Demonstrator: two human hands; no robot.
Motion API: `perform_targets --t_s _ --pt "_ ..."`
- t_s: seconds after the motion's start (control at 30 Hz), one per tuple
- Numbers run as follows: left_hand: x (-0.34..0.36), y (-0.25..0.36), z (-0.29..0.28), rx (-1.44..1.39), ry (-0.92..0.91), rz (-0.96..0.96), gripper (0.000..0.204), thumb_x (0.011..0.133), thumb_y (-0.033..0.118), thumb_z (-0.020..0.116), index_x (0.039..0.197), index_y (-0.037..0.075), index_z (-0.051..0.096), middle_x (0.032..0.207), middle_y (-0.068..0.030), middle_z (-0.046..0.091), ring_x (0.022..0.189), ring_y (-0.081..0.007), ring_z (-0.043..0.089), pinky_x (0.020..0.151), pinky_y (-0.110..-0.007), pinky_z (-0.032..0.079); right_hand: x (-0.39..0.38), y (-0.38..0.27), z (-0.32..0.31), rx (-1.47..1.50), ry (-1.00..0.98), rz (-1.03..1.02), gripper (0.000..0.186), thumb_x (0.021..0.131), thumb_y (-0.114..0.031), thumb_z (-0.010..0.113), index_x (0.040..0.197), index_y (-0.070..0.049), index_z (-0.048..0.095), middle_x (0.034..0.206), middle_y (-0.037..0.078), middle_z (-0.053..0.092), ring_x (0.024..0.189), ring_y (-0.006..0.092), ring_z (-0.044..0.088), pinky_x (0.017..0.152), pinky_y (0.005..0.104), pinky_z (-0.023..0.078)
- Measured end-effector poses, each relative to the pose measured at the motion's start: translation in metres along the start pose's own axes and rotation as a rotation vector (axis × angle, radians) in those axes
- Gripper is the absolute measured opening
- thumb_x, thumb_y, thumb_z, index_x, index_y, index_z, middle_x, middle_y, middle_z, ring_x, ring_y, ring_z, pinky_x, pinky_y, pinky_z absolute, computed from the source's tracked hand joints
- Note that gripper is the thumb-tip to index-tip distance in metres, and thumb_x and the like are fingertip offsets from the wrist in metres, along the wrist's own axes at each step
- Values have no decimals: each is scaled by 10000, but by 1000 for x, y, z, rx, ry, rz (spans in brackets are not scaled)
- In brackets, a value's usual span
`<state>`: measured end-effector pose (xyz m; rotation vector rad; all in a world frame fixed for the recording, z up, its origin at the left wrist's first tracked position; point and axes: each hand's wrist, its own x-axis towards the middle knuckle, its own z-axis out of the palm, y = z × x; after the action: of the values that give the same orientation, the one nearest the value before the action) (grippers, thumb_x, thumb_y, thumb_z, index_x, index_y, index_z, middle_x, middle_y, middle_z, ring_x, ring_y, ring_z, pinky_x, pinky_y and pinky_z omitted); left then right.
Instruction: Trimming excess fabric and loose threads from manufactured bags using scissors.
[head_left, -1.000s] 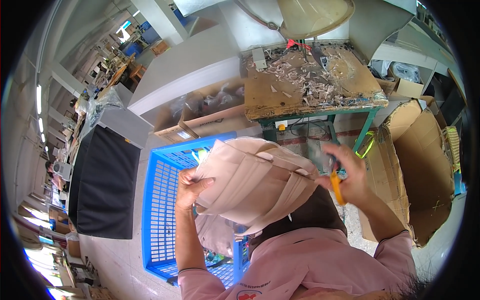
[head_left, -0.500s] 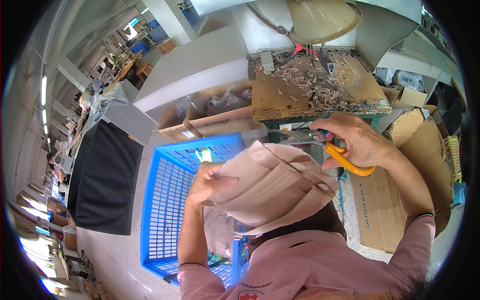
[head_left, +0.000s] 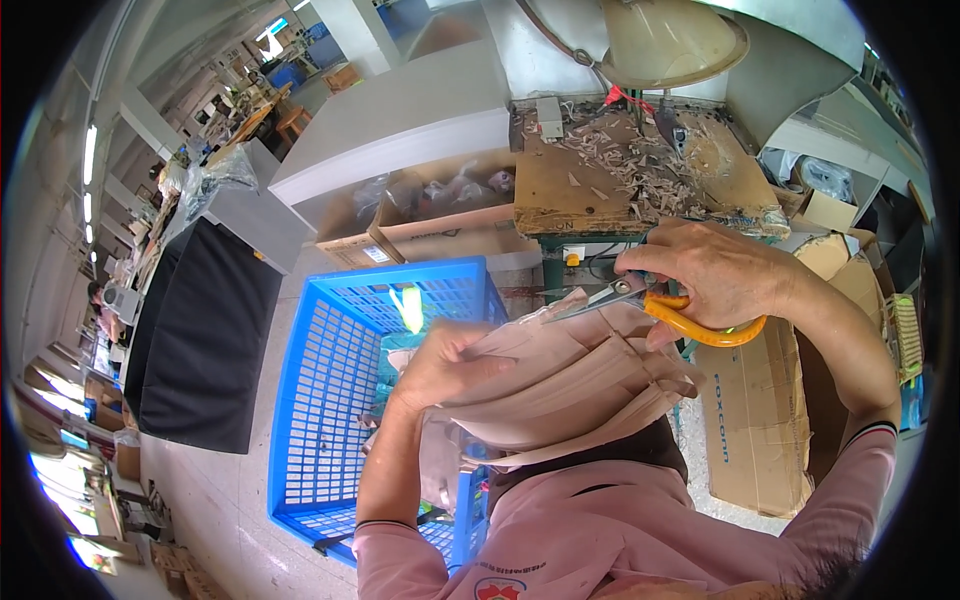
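My left hand (head_left: 445,370) pinches the left part of a beige fabric piece (head_left: 565,395) with layered straps or folds, held in front of my body. My right hand (head_left: 720,275) grips scissors (head_left: 700,325) with orange handles. Their steel blades point left and lie at the upper edge of the fabric, near a narrow raised bit of it. Below and behind the fabric is a blue plastic basket (head_left: 315,400) with more fabric and a bright yellow-green item inside.
A worktable (head_left: 545,185) strewn with scraps stands ahead, under a beige hooded fixture. Cardboard boxes (head_left: 450,240) with bagged items sit beside it; a large carton (head_left: 750,420) is at right. A black-covered bench (head_left: 200,350) is at left. A person (head_left: 103,310) sits far left.
The scissors have risen and swung to point left, their blades now over the fabric's top edge. My left hand and the fabric have shifted slightly to the right.
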<state>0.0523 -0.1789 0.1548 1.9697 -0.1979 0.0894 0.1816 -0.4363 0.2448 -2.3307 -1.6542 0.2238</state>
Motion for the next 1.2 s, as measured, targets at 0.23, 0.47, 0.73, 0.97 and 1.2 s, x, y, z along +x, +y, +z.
perform_targets --t_s 0.23,0.47,0.73,0.97,1.2 --pt "0 0 2 54 -40 -19 239 678 45 656 908 -2 609 698 -86 618 647 -50 518 592 -222 437 -2 0 -5 -43 -109 2 384 613 -275 741 838 -65 511 591 65 490 584 235 525 525 341 410" --pt "0 -1 5 48 -58 -28 243 686 62 648 916 0 605 717 -97 622 656 -62 538 598 -232 442 -10 -1 -8 -282 -27 -161 263 680 -240 668 805 -49 538 533 102 525 524 277 569 485 367 445" --pt "2 8 16 123 -88 43 243 687 84 653 918 23 608 709 -146 590 589 -172 572 566 -253 435 -9 -10 -7 -256 -110 -53 362 700 -338 652 852 -33 529 593 133 548 663 263 581 581 383 453" --pt "2 -1 19 110 -76 48 252 681 89 656 921 29 607 711 -152 585 588 -212 577 559 -262 435 -11 -1 -3 -270 -204 -49 382 628 -311 720 859 -78 522 572 72 503 570 255 541 489 359 419" --pt "3 -2 17 100 -69 54 263 680 94 658 927 21 603 718 -155 587 594 -207 579 567 -261 437 -18 6 7 -179 -63 -133 343 666 -321 688 798 -56 513 542 96 524 530 257 568 474 341 437"
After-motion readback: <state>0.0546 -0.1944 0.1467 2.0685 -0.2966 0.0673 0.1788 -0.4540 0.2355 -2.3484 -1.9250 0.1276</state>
